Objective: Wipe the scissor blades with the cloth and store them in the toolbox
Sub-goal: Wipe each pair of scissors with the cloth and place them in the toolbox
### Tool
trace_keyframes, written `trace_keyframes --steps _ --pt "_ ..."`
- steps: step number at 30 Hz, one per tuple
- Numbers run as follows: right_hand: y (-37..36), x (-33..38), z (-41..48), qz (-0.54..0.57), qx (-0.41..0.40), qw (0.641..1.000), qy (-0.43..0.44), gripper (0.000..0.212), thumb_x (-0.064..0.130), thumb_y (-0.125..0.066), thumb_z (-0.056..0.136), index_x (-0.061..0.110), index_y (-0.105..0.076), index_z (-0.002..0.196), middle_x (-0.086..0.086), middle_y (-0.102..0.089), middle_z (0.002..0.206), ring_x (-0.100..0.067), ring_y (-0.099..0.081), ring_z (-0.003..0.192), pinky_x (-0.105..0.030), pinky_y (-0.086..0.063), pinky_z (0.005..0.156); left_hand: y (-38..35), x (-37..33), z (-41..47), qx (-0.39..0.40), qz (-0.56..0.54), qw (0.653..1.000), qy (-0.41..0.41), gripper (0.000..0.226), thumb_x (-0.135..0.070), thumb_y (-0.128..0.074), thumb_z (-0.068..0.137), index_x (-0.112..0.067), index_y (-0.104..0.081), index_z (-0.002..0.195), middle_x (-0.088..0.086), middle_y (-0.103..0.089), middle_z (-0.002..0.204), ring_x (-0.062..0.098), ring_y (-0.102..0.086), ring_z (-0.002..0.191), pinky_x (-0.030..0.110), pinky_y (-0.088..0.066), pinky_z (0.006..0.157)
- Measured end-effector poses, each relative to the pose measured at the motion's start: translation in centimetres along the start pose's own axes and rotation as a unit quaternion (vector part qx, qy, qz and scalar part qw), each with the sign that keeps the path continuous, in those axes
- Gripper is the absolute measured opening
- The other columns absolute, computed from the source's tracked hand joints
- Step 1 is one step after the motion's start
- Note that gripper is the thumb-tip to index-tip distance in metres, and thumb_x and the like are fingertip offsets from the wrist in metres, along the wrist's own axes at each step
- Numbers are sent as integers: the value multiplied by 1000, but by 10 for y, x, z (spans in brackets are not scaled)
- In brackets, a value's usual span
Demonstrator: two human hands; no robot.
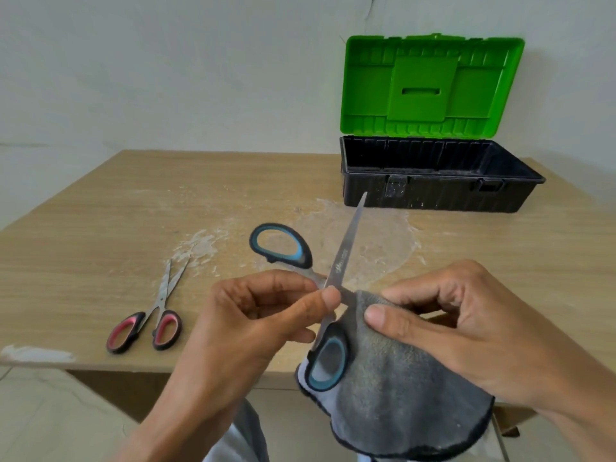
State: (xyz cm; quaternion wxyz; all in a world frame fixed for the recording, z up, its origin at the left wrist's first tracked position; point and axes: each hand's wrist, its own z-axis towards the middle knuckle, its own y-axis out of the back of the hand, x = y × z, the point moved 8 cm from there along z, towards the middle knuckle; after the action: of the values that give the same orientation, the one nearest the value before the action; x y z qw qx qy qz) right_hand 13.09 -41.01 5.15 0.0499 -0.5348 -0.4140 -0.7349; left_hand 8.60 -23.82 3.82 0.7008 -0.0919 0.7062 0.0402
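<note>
L-hand point(253, 315) pinches scissors point(346, 248), R-hand point(466, 321) cloth point(393, 388).

Scissor blade point(348, 295) mostly inside cloth point(400, 378)

Bare hands point(253, 315), grey garment point(250, 426)

The toolbox point(433, 195) shows a black base under a bright green lid point(430, 85). The big scissors point(346, 248) have black handles lined with blue, and silver blades; the small scissors point(166, 330) are black with pinkish red. The cloth point(393, 378) is grey with a dark edge. The table point(100, 235) is pale wood grain, smeared white.
</note>
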Motion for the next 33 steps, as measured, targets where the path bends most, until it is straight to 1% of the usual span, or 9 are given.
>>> trace_keyframes --steps 4,8,11,15,18,20,24,30,33 --pt "4 -4 -2 16 -11 1000 -10 53 56 -65 96 9 -73 73 -15 -47 61 -38 -47 60 -39 -39 59 -2 3 -2 1 -9 1000 16 15 -22 -80 65 -8 -80 70 6 -72 64 8 -60 53 17 -49 52" --pt "4 -2 0 37 -18 999 -26 36 51 -67 93 20 -83 85 -20 -69 73 -43 -62 71 -50 -50 70 -3 2 -3 3 0 1000 17 15 -24 -79 66 -10 -81 70 5 -72 64 7 -55 50 15 -48 53" --pt "1 -1 4 38 -36 999 -15 37 50 -69 90 16 -80 78 -18 -60 66 -40 -56 66 -44 -46 64 -3 -2 -4 -6 20 1000 -7 18 -29 -79 64 -12 -80 67 5 -69 61 10 -51 50 16 -47 53" --pt "-3 -1 5 61 -48 997 -10 35 53 -70 92 20 -83 86 -16 -73 76 -41 -68 74 -55 -55 72 0 -8 -5 -13 22 999 -34 17 -30 -78 64 -13 -79 66 3 -68 59 8 -51 49 16 -44 49" --pt "1 2 5 74 -40 996 -2 25 44 -73 92 25 -85 83 1 -76 71 -21 -70 67 -35 -56 67 5 -7 -7 -19 -7 1000 -23 19 -28 -77 63 -9 -79 66 4 -70 61 6 -52 47 16 -43 46" --pt "4 3 2 85 -29 996 -5 19 39 -73 88 26 -86 85 4 -81 78 -15 -76 75 -26 -58 74 6 -7 -8 -18 -19 1000 -13 22 -28 -77 64 -6 -78 67 7 -72 64 6 -52 47 15 -42 45" --pt "16 0 -4 84 -39 996 -13 19 40 -74 83 26 -87 83 -1 -82 83 -19 -79 78 -29 -61 78 16 -4 -5 -37 -32 999 -11 23 -26 -76 65 -4 -78 69 8 -70 62 7 -51 45 14 -42 43" --pt "20 -3 -4 78 -60 995 -16 25 46 -75 84 24 -86 82 -5 -81 79 -21 -77 73 -17 -54 71 15 -2 -4 -26 2 1000 -10 23 -28 -77 66 -6 -79 70 12 -75 73 8 -58 52 15 -45 47" --pt "17 -3 -2 86 -49 995 -24 18 40 -74 81 27 -87 82 2 -83 82 -12 -78 76 -12 -53 71 12 -2 -4 -17 13 1000 -9 22 -28 -77 66 -7 -80 71 11 -77 77 8 -61 57 15 -45 47"
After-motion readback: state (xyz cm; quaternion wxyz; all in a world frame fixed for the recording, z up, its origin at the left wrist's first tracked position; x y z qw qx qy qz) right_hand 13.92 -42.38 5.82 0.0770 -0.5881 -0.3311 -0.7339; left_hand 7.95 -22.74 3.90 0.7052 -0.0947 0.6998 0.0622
